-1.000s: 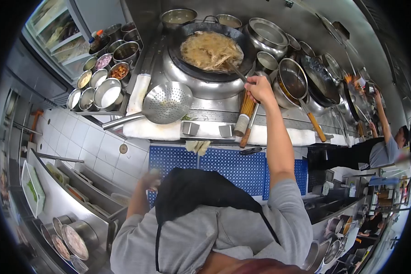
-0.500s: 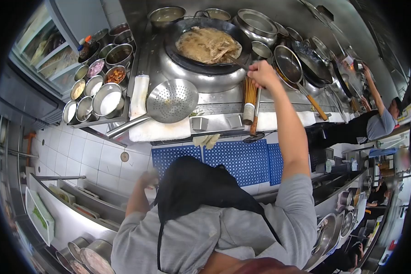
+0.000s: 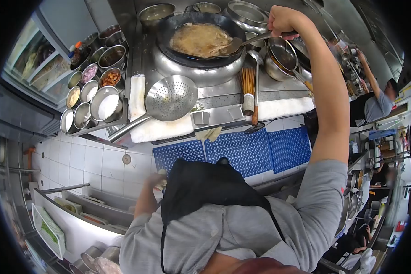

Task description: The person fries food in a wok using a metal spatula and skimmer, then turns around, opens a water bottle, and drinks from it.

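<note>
One blurred left hand [image 3: 150, 185] hangs well apart from the front edge of the steel stove counter [image 3: 144, 57], up against a pale item [image 3: 161, 179], and I cannot tell whether its fingers are together or spread. Next, toward the counter's back edge, I have the wok [image 3: 237, 35], its right rim crossed by the metal turner [image 3: 251, 41]. That tool's long axis climbs gently rightward from inside the wok to the right hand [image 3: 285, 22], the nearer one, fingers clamped round the handle.
</note>
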Demonstrator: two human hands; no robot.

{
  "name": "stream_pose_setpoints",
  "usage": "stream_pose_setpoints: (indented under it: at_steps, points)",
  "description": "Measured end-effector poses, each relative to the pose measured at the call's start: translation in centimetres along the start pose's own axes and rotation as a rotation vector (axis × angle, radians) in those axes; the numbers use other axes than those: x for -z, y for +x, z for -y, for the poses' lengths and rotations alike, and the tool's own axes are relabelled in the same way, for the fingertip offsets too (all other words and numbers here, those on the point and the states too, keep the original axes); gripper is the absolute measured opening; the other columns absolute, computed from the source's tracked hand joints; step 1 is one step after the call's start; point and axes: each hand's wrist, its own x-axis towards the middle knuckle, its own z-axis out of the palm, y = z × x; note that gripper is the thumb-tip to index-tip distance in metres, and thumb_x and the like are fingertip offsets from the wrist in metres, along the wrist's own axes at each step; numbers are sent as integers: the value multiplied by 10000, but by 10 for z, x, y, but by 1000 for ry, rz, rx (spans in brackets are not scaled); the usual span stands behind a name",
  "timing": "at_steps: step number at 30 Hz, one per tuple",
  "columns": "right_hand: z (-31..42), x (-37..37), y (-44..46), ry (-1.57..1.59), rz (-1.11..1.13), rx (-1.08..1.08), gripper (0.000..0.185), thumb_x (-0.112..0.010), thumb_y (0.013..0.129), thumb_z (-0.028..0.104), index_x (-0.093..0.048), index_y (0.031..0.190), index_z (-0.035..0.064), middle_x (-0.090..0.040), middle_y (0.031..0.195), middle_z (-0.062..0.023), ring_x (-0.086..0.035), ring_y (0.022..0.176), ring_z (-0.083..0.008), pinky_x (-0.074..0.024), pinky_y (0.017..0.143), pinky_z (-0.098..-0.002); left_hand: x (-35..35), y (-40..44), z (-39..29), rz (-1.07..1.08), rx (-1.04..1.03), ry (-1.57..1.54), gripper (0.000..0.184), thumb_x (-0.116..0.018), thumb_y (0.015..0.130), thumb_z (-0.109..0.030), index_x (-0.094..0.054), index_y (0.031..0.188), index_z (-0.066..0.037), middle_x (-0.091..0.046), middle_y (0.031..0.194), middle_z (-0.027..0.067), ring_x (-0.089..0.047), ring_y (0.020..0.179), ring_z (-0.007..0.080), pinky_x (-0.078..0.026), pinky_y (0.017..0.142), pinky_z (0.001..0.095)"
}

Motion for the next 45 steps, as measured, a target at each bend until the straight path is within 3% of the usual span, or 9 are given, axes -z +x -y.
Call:
stream_pose_setpoints:
  at_steps: [6, 12, 14, 20, 23, 29, 35, 42, 45]
  points:
    - [-20, -81, -33, -333, -519, 118, 261, -658, 762, 77, -633, 1004, -17, -684, 1010, -246, -674, 980, -393, -547, 823, -497, -2, 60, 47, -238, -345, 397, 440, -713, 720, -366, -708, 957, 5, -713, 895, 185, -709, 810, 309, -568, 688, 438]
    - [-62, -210, -45, 3, -539, -173, 321, -644, 802, 114, -604, 1114, 52, -693, 947, -244, -677, 920, -408, -537, 812, -509, 12, 88, 52, -377, -627, 463, 410, -692, 745, -354, -717, 911, 20, -719, 879, 204, -711, 861, 318, -548, 744, 450]
    - [-66, -255, -67, 118, -585, -290, 377, -647, 821, 136, -599, 1192, 91, -699, 940, -231, -675, 906, -411, -529, 800, -515, 11, 61, 20, -452, -438, 204, 403, -717, 732, -349, -720, 892, 20, -721, 848, 197, -714, 832, 324, -552, 729, 440]
    - [-61, -383, -132, 419, -710, -432, 428, -643, 852, 175, -606, 1257, 40, -703, 985, -220, -670, 903, -420, -508, 801, -487, 31, -48, -76, -63, -311, 73, 426, -773, 643, -303, -721, 873, 53, -706, 798, 201, -703, 646, 326, -588, 476, 425]
    - [-56, -413, -148, 463, -635, -570, 426, -640, 821, 163, -631, 1229, 37, -702, 985, -231, -674, 903, -418, -510, 809, -485, 45, -118, -132, 17, -634, 293, 460, -769, 651, -382, -726, 918, -9, -732, 863, 154, -709, 791, 266, -537, 751, 361]
    - [-71, -461, -128, 417, -543, -678, 458, -670, 793, 143, -617, 1242, 77, -702, 1020, -225, -677, 936, -402, -515, 822, -500, 96, -212, -196, -943, -1075, 616, 457, -733, 671, -337, -650, 984, -15, -654, 929, 243, -603, 945, 440, -496, 861, 473]
    - [-104, -523, -106, 425, -531, -544, 513, -730, 829, 199, -576, 1312, 127, -724, 873, -130, -705, 838, -303, -538, 714, -433, 133, -194, -165, -835, -409, 998, 580, -778, 596, -433, -697, 1087, -136, -555, 1203, 168, -554, 1133, 367, -457, 919, 563]
    - [-110, -536, -141, 1690, -512, -850, 494, -533, 992, 419, -551, 1319, 48, -627, 779, -107, -605, 596, -196, -485, 443, -329, 48, -217, -163, -1033, -401, 756, 561, -765, 620, -386, -686, 1075, -68, -462, 1327, 205, -409, 1269, 439, -420, 956, 587]
    - [-117, -592, -164, 1632, -346, -1043, 409, -566, 973, 374, -616, 1196, 35, -613, 714, -114, -592, 543, -220, -476, 429, -353, 42, -207, -171, -1245, -1057, 735, 513, -777, 661, -315, -651, 1046, 1, -549, 1260, 230, -518, 1184, 422, -459, 919, 527]
